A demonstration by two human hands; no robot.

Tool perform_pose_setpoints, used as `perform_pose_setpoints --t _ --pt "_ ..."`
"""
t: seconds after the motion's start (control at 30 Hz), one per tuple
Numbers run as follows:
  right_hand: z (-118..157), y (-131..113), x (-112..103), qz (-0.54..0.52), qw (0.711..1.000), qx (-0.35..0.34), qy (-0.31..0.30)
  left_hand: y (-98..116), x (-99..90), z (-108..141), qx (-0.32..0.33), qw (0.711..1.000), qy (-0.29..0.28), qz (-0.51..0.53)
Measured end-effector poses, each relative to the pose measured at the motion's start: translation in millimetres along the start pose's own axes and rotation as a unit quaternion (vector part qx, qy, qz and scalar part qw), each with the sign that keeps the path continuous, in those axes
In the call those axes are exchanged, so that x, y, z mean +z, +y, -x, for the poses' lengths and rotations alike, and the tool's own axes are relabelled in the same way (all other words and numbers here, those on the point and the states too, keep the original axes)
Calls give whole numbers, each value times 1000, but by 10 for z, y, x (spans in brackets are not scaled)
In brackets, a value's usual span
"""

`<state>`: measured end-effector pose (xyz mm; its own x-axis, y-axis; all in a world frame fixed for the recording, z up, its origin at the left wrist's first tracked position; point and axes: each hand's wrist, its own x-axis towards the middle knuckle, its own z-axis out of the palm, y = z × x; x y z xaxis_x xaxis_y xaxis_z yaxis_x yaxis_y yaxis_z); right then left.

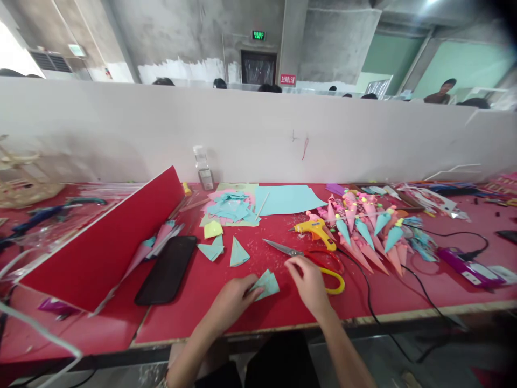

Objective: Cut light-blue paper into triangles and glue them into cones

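Observation:
My left hand [234, 302] pinches a small folded piece of light blue paper [268, 284] just above the red table near its front edge. My right hand [307, 280] is to the right of that paper, apart from it, with thumb and fingertips drawn together. Whatever lies between those fingertips, if anything, is too small to make out. Beyond my right hand lies a pair of scissors [283, 248], blades pointing left, its handles partly covered by the hand. Two more folded blue pieces, one pointed paper [239, 253] and one flatter paper [212, 249], rest to the left.
A yellow glue gun [317, 230] lies beside a heap of pink and blue paper cones [365, 229]. Behind are a blue sheet [286, 199] and paper scraps [230, 207]. A phone [167, 269] and a red panel [109, 242] stand left. Black cords [365, 285] cross the right edge.

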<state>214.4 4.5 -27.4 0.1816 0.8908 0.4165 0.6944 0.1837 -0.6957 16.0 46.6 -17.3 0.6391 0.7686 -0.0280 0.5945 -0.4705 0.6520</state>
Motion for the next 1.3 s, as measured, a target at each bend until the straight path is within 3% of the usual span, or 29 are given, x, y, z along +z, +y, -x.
perform_pose_setpoints --t 0.07,0.2,0.37,0.5,0.63,0.83,1.07,1.17,1.3 --pt "17 133 -176 115 993 5 35 -19 -48 0 -2 1000 14 4" --pt "82 406 -404 323 946 25 -11 -22 -153 -9 -23 995 15 93" --pt "81 532 -428 339 936 21 -95 6 -242 -42 -19 984 22 174" --pt "70 504 -408 338 934 41 -107 -1 -309 -51 -10 982 49 182" --pt "121 456 -400 278 955 64 -83 16 -400 -65 -2 982 103 161" --pt "140 222 -356 44 990 121 -52 122 -509 -191 9 955 171 242" --pt "132 -107 -170 -211 963 130 -109 276 -635 -370 14 912 211 351" --pt "154 -169 -131 -241 957 85 -140 359 -720 -389 13 894 234 382" --pt "146 -227 -173 -145 979 58 -133 439 -811 -358 7 881 243 406"
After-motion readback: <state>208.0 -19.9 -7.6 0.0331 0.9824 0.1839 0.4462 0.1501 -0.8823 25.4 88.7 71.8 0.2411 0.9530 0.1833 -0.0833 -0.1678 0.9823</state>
